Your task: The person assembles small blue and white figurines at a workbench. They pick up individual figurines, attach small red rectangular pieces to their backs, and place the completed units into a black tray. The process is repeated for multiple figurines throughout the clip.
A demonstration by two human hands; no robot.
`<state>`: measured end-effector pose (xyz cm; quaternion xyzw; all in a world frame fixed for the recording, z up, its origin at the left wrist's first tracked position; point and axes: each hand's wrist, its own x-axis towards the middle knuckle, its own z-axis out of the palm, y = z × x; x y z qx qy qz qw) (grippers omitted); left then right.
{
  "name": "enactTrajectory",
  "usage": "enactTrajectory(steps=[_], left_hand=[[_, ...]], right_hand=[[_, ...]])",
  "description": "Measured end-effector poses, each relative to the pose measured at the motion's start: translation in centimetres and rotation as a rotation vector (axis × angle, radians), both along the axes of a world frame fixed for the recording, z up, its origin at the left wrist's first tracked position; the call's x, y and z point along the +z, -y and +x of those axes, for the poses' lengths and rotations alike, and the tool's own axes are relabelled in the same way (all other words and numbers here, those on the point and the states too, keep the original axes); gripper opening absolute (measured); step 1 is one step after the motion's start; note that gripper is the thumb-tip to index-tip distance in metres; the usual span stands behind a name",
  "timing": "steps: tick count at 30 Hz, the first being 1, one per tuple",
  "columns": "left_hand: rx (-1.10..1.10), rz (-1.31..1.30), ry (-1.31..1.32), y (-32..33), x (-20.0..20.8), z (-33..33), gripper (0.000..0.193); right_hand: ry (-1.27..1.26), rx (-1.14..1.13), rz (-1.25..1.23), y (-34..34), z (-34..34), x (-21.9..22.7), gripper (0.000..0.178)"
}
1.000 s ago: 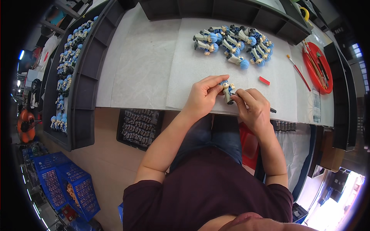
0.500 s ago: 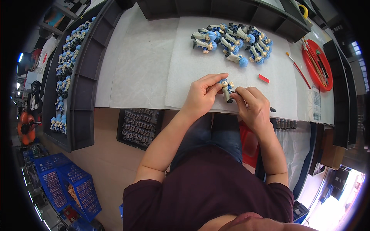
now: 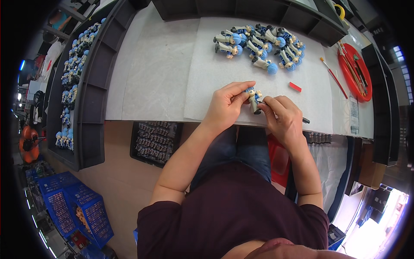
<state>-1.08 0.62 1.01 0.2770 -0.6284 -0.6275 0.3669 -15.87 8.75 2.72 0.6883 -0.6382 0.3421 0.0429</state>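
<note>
Near the front edge of the table, my left hand [image 3: 227,103] is closed around the head end of a small figurine [image 3: 253,98] with light blue hair and a pale grey-white coat. The figurine's dark feet point toward me. My right hand [image 3: 282,118] pinches a slim dark pen-shaped tool [image 3: 305,121], whose back end sticks out beyond the palm. The tool's thin tip is at the figurine's side, though whether it touches cannot be made out. Farther up on the white sheet [image 3: 202,93] lies a group of similar figurines [image 3: 263,45].
A small red block [image 3: 295,87] and a red-handled brush [image 3: 334,78] lie on the right. Beyond them, a red oval tray [image 3: 366,94] holds several brushes. At the left, a dark crate [image 3: 92,93] contains more figurines; another dark crate [image 3: 241,11] stands along the back.
Almost nothing differs. The figurine and both hands keep their places, with the tool's back end shifted very slightly.
</note>
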Motion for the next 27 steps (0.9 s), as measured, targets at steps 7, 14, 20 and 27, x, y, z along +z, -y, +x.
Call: enactTrajectory(steps=[7,14,20,27], left_hand=[[0.005,-0.008,0.012,0.01,-0.05,-0.01,0.029],[0.004,-0.005,0.007,-0.01,-0.02,-0.02,0.029],[0.006,-0.013,0.004,-0.02,-0.06,-0.05,0.029],[0.005,-0.017,0.000,0.04,-0.14,-0.02,0.029]], right_hand=[[0.016,-0.038,0.010,-0.12,0.14,-0.36,0.015],[0.003,0.005,-0.010,0.01,0.04,0.00,0.013],[0.015,-0.005,0.015,0.00,-0.04,-0.21,0.013],[0.028,-0.013,0.007,-0.05,0.08,-0.33,0.013]])
